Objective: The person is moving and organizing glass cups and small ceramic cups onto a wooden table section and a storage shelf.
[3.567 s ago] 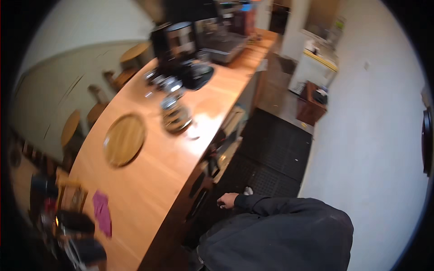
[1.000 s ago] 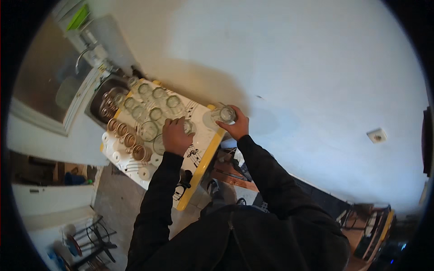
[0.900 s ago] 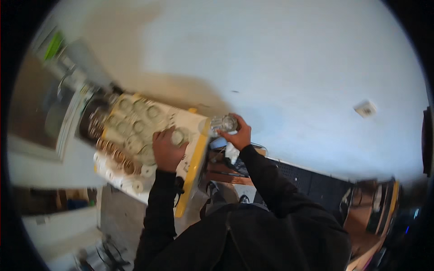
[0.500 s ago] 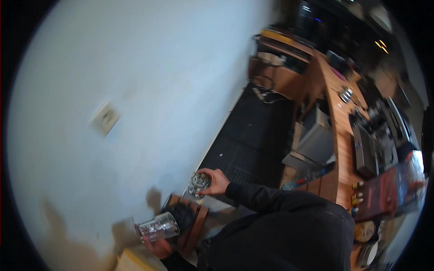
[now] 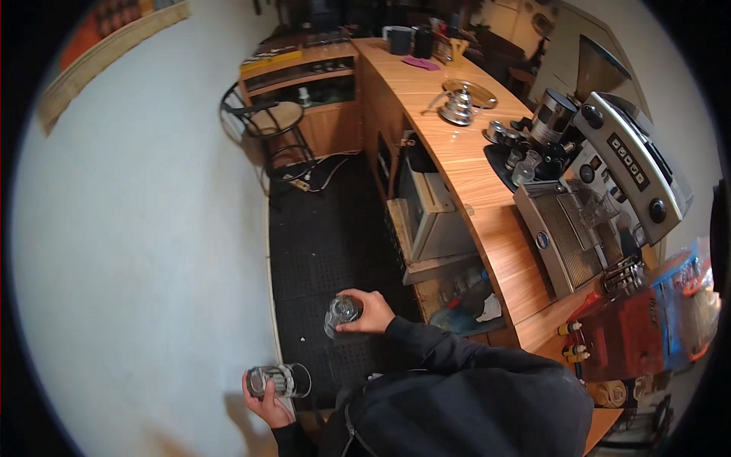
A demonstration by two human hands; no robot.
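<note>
My left hand (image 5: 264, 400) grips a clear drinking glass (image 5: 279, 381) held on its side, low at the left beside the white wall. My right hand (image 5: 368, 313) holds a second clear glass (image 5: 341, 311) out in front of me over the black floor mat (image 5: 320, 228). Both sleeves are dark. A long wooden counter (image 5: 472, 175) curves away on my right, about an arm's length from my right hand.
On the counter stand an espresso machine (image 5: 609, 175), a grinder (image 5: 552, 118), a metal kettle on a round tray (image 5: 459, 107) and dark jugs (image 5: 411, 38). Under it are open shelves (image 5: 434, 228). A stool (image 5: 263, 126) and a low wooden cabinet (image 5: 304, 84) stand at the far end.
The view has swung from a rack of glasses by the wall round to the aisle and counter. Each hand still carries a glass, now held lower and further apart.
</note>
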